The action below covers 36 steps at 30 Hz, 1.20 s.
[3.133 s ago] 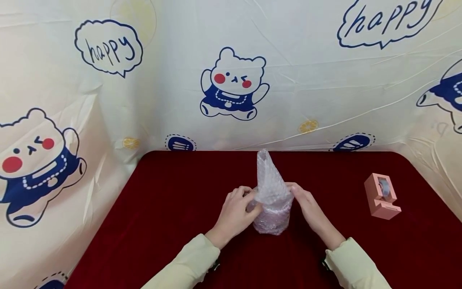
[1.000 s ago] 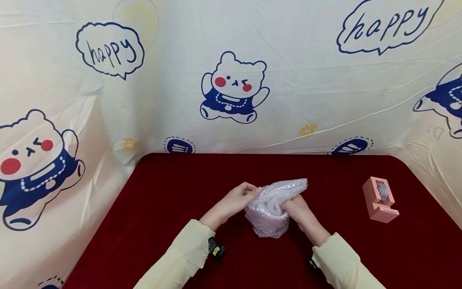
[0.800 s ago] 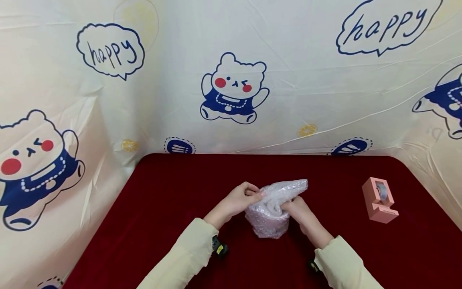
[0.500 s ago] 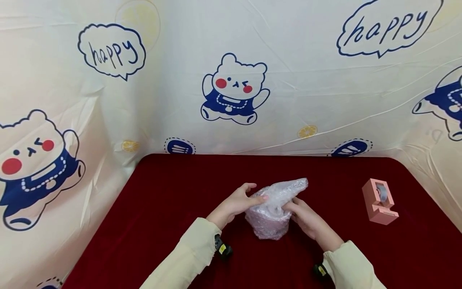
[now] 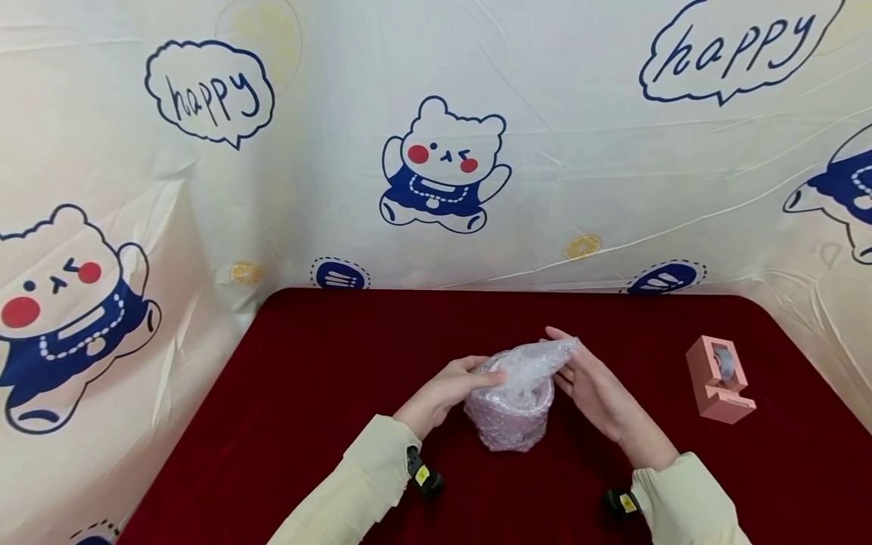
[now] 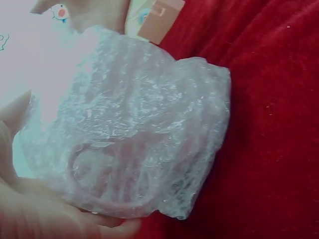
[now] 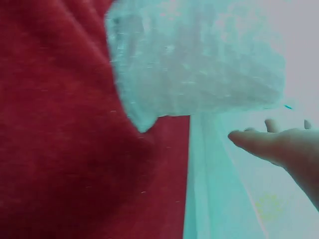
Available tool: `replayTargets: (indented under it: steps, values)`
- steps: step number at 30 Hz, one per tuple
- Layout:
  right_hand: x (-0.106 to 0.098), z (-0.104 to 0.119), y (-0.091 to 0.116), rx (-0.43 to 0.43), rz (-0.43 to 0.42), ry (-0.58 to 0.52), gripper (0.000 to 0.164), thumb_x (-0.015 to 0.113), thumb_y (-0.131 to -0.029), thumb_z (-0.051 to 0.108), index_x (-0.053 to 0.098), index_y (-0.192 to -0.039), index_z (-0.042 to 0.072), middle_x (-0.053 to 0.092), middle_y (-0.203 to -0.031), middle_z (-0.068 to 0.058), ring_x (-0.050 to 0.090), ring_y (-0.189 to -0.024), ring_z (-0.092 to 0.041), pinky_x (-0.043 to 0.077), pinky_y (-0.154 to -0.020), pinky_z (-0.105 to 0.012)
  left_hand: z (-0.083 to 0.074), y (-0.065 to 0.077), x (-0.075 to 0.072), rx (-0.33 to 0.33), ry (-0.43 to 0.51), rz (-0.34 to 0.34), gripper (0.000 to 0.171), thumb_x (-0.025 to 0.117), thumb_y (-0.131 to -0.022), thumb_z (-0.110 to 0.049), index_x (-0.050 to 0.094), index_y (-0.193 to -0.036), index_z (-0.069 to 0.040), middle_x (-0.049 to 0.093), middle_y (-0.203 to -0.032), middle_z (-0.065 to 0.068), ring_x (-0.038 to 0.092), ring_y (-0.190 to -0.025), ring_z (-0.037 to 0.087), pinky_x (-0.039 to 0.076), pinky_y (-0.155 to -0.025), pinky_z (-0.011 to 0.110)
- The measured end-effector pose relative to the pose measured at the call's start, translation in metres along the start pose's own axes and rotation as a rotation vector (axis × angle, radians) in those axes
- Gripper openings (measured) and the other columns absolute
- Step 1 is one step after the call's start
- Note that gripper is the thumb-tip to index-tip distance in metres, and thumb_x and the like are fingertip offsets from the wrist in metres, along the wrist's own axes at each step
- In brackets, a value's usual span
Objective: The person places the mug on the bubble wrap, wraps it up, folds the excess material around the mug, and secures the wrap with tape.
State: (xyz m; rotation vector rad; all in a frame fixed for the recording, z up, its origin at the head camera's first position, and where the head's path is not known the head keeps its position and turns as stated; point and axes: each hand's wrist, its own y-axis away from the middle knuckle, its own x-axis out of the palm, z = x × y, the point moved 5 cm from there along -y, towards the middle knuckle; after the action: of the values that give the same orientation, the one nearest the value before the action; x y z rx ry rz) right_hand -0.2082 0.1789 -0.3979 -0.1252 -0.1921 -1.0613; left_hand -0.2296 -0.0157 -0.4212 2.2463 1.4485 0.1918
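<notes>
A mug wrapped in bubble wrap [image 5: 511, 428] stands on the red cloth. Its curved handle [image 6: 110, 203] shows pinkish through the plastic in the left wrist view. From the wrapped top, a loose end of bubble wrap [image 5: 534, 362] folds over and points right. My left hand [image 5: 444, 390] grips the left side, thumb on the folded wrap and fingers round the far side. Beside the loose end my right hand [image 5: 602, 397] is held with fingers extended, the fingertips partly hidden behind the wrap. In the right wrist view, those fingers [image 7: 269, 144] are apart from the bundle.
A pink tape dispenser [image 5: 724, 390] with a roll in it stands at the right of the table. Behind the red-covered table [image 5: 341, 356] hangs a white cloth [image 5: 579, 151] printed with bears. Each wrist bears a small black camera.
The upright wrap end has been folded down to the right. My right hand has come out from under the fold and moved up and right, fingers straightening. The left thumb now presses on the fold.
</notes>
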Motion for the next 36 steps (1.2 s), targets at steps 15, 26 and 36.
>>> replayTargets:
  steps: [15,26,36]
  values:
    - [0.0,0.001,-0.007,-0.04,0.093,-0.177,0.06,0.004,-0.106,0.033,0.048,-0.14,0.01,0.056,-0.134,0.017,0.045,-0.127,0.002,0.035,-0.103,-0.019,-0.004,0.001,0.015,0.046,0.001,-0.161,0.044,0.067,-0.081,-0.022,0.053,-0.118,-0.003,0.056,-0.12,0.014,0.054,-0.109,0.025,0.046,-0.093,0.043]
    - [0.001,-0.009,-0.009,0.068,0.097,-0.192,0.046,0.014,-0.107,0.028,0.051,-0.133,0.029,0.054,-0.13,0.019,0.047,-0.12,-0.001,0.037,-0.101,-0.022,-0.006,-0.004,0.013,0.058,-0.039,-0.175,0.038,0.068,-0.078,-0.019,0.055,-0.11,-0.003,0.057,-0.115,0.015,0.054,-0.102,0.023,0.048,-0.086,0.038]
    - [-0.006,-0.027,-0.002,0.299,0.05,-0.042,0.025,0.025,-0.104,0.04,0.044,-0.122,0.037,0.045,-0.124,0.017,0.04,-0.119,-0.003,0.023,-0.11,-0.039,-0.001,-0.003,0.009,0.043,-0.047,-0.084,0.041,0.067,-0.083,-0.029,0.052,-0.114,-0.007,0.054,-0.119,0.012,0.051,-0.111,0.024,0.042,-0.094,0.041]
